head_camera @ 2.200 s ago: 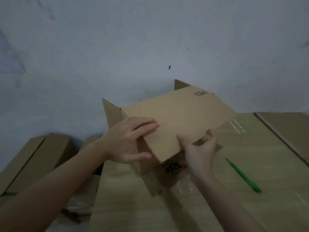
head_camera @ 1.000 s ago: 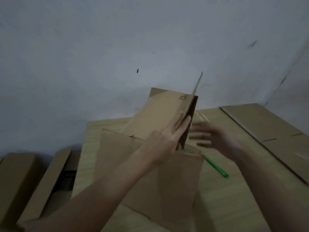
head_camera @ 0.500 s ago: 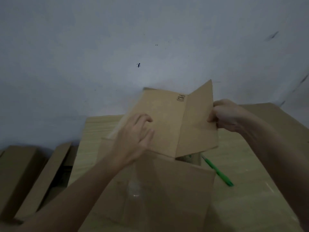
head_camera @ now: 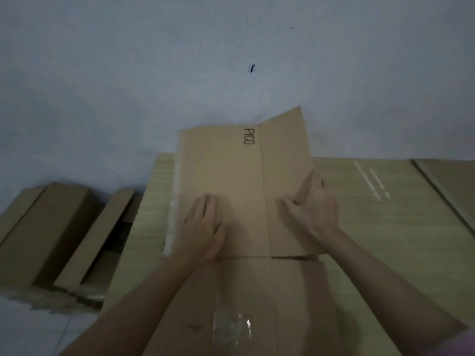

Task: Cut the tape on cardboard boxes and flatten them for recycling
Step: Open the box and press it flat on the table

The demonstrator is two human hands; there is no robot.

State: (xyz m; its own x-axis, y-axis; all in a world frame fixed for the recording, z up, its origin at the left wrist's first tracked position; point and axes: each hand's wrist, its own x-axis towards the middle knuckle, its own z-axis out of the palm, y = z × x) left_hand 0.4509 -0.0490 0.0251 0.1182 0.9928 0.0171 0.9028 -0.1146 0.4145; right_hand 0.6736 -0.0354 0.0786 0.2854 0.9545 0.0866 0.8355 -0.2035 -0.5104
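Both hands on the cardboard box [head_camera: 231, 191] at frame centre. Left hand [head_camera: 203, 227] lies palm down, fingers straight, pressing the wide panel flat. Right hand [head_camera: 312, 209] has fingers spread on the narrower right panel, thumb hooked over its raised right edge. Box is nearly flat on the bench [head_camera: 385, 227], long axis running bottom to top of frame, far end against the wall [head_camera: 154, 73]. "PICO" printed sideways beside the fold. Clear tape [head_camera: 231, 327] on the near flap, lower centre. More cardboard boxes [head_camera: 51, 235] at lower left.
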